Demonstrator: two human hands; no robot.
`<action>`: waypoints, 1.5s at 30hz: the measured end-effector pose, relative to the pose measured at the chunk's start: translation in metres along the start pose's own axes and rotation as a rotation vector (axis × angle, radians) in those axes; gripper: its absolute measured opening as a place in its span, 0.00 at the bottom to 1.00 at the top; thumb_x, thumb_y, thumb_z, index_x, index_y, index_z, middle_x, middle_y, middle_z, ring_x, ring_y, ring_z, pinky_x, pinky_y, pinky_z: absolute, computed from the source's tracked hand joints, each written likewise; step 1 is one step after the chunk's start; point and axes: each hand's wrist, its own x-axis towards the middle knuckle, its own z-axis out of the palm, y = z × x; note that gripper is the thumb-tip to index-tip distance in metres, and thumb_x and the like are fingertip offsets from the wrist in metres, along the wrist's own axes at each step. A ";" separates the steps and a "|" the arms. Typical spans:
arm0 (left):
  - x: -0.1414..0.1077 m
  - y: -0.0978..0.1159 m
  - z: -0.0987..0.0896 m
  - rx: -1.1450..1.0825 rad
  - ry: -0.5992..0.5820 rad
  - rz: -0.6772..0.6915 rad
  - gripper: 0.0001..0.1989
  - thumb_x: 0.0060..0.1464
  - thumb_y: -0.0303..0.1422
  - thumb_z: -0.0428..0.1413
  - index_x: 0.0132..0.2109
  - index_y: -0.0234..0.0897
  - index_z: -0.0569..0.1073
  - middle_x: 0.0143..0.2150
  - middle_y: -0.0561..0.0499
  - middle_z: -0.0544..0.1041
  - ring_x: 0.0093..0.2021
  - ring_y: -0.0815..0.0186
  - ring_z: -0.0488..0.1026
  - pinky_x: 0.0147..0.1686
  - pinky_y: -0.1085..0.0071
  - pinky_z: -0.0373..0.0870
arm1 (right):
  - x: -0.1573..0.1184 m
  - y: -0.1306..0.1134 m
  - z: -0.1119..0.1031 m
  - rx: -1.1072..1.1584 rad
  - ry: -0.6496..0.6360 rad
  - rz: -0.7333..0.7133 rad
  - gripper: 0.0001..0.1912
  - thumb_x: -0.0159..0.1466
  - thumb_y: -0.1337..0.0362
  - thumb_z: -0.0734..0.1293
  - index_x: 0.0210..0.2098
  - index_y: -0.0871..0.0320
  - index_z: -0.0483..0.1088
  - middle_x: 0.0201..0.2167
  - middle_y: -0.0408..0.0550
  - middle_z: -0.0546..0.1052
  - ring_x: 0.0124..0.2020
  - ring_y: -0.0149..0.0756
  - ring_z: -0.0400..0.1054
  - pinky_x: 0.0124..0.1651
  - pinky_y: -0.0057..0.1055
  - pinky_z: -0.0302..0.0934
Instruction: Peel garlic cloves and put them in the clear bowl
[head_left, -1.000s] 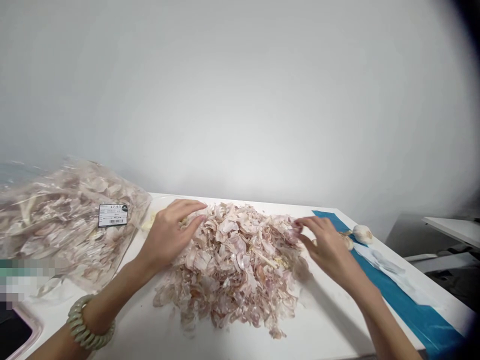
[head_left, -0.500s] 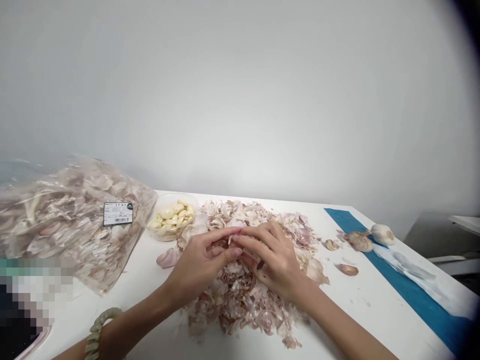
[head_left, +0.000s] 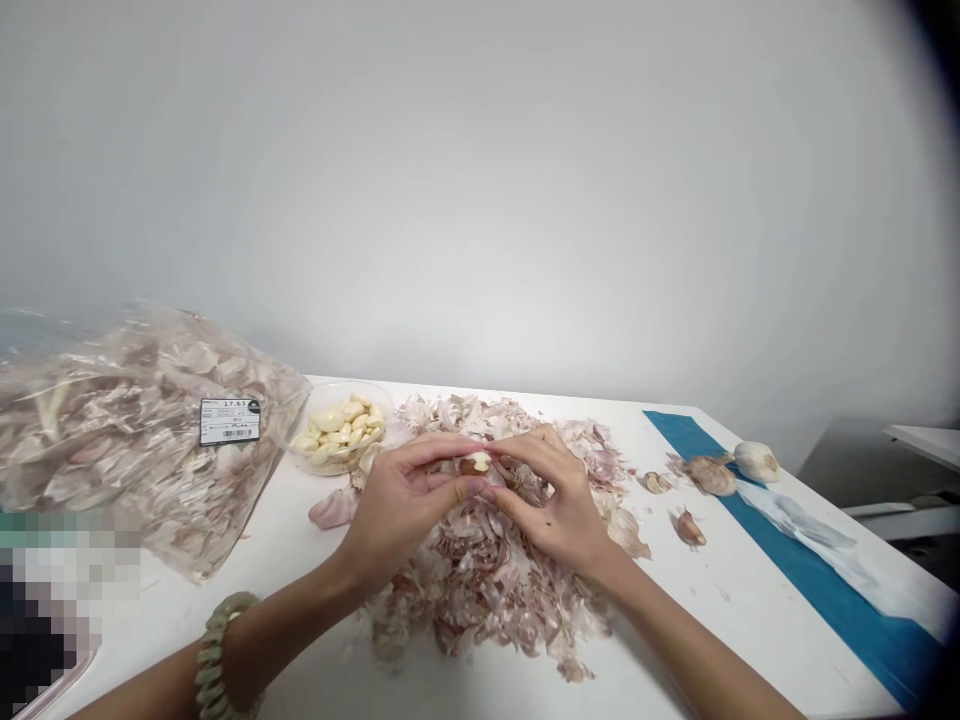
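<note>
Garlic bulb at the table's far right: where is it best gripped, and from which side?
Around its round body, from the near side. The garlic bulb lies on its side with its narrow neck seemingly pointing left, towards a second bulb. A cupped grip from the front would have open room and avoid the neck.

A plain pale grey wall (head_left: 480,200) fills the view behind the white table (head_left: 739,625), softly lit and brightest just above the table's far edge. Past the table's right corner, a second white tabletop (head_left: 926,445) stands apart, with a pale rail (head_left: 877,510) below it and a dark grey surface (head_left: 840,450) beside it.
</note>
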 end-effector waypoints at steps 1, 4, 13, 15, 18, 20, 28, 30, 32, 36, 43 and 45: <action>0.002 0.000 0.001 -0.003 -0.009 0.021 0.12 0.45 0.31 0.63 0.40 0.42 0.79 0.44 0.51 0.78 0.46 0.64 0.75 0.46 0.68 0.75 | 0.000 0.000 0.000 0.007 0.011 0.001 0.16 0.58 0.63 0.69 0.46 0.52 0.69 0.36 0.45 0.78 0.38 0.40 0.67 0.38 0.41 0.63; 0.008 -0.002 0.005 -0.010 -0.030 0.040 0.11 0.46 0.31 0.62 0.41 0.42 0.78 0.44 0.50 0.78 0.47 0.63 0.74 0.47 0.66 0.74 | 0.000 0.000 -0.001 0.017 0.037 -0.003 0.16 0.58 0.64 0.68 0.47 0.51 0.69 0.37 0.45 0.78 0.37 0.39 0.67 0.38 0.41 0.63; 0.003 -0.003 0.006 0.021 0.030 0.010 0.11 0.46 0.30 0.62 0.40 0.40 0.77 0.42 0.51 0.79 0.44 0.64 0.76 0.45 0.69 0.75 | -0.005 -0.001 0.004 0.043 -0.011 0.000 0.22 0.58 0.62 0.67 0.52 0.49 0.66 0.36 0.45 0.77 0.37 0.39 0.66 0.37 0.39 0.61; -0.001 -0.004 0.004 0.043 0.047 -0.015 0.11 0.45 0.31 0.63 0.40 0.40 0.78 0.40 0.51 0.79 0.42 0.64 0.76 0.43 0.69 0.76 | -0.005 -0.001 0.007 0.028 0.005 -0.025 0.21 0.59 0.61 0.68 0.52 0.50 0.67 0.32 0.45 0.77 0.33 0.39 0.65 0.34 0.37 0.59; -0.004 -0.005 0.003 0.063 0.050 -0.026 0.11 0.44 0.33 0.64 0.38 0.40 0.78 0.38 0.52 0.80 0.40 0.65 0.77 0.40 0.72 0.77 | -0.006 -0.001 0.010 0.019 0.041 -0.087 0.20 0.59 0.62 0.68 0.51 0.51 0.68 0.29 0.45 0.77 0.30 0.38 0.62 0.30 0.34 0.57; -0.005 -0.006 0.002 0.067 0.058 -0.018 0.10 0.44 0.33 0.64 0.37 0.41 0.78 0.36 0.53 0.80 0.38 0.66 0.77 0.38 0.74 0.77 | -0.007 -0.002 0.010 0.017 0.046 -0.112 0.20 0.59 0.63 0.68 0.51 0.51 0.68 0.29 0.45 0.76 0.30 0.38 0.61 0.30 0.34 0.57; -0.005 -0.009 0.003 0.115 0.049 0.039 0.11 0.46 0.35 0.62 0.39 0.41 0.78 0.37 0.51 0.80 0.39 0.64 0.77 0.39 0.71 0.77 | -0.011 0.002 0.012 -0.026 0.024 -0.118 0.21 0.61 0.64 0.64 0.55 0.52 0.65 0.29 0.46 0.76 0.31 0.39 0.61 0.30 0.35 0.57; -0.006 -0.009 0.003 0.129 0.046 0.043 0.11 0.46 0.36 0.62 0.39 0.41 0.78 0.38 0.51 0.80 0.39 0.63 0.77 0.39 0.69 0.77 | -0.013 0.003 0.013 -0.028 0.024 -0.120 0.21 0.61 0.64 0.64 0.54 0.53 0.65 0.30 0.47 0.76 0.32 0.39 0.61 0.30 0.35 0.57; -0.006 -0.009 0.003 0.127 0.040 0.042 0.11 0.47 0.36 0.62 0.40 0.41 0.78 0.38 0.51 0.80 0.39 0.64 0.77 0.38 0.70 0.77 | -0.013 0.004 0.013 -0.021 0.026 -0.124 0.21 0.61 0.64 0.64 0.54 0.53 0.65 0.30 0.47 0.76 0.32 0.39 0.61 0.30 0.35 0.57; -0.006 -0.009 0.005 0.108 0.050 0.042 0.10 0.46 0.34 0.62 0.39 0.42 0.78 0.37 0.53 0.80 0.39 0.67 0.77 0.38 0.75 0.76 | -0.012 0.002 0.012 -0.008 0.028 -0.134 0.21 0.61 0.64 0.66 0.54 0.52 0.64 0.31 0.46 0.76 0.33 0.39 0.61 0.30 0.35 0.58; -0.009 -0.008 0.006 0.094 0.070 0.044 0.09 0.46 0.33 0.63 0.38 0.43 0.78 0.37 0.54 0.80 0.39 0.68 0.77 0.38 0.78 0.76 | -0.012 0.002 0.012 0.004 0.030 -0.148 0.23 0.60 0.67 0.67 0.54 0.52 0.64 0.32 0.46 0.76 0.33 0.39 0.60 0.31 0.34 0.57; -0.009 -0.008 0.006 0.092 0.065 0.045 0.09 0.46 0.33 0.63 0.39 0.43 0.78 0.38 0.54 0.80 0.39 0.68 0.77 0.38 0.77 0.76 | -0.013 0.002 0.012 0.004 0.025 -0.145 0.23 0.60 0.67 0.67 0.54 0.52 0.64 0.32 0.46 0.76 0.33 0.39 0.60 0.31 0.35 0.57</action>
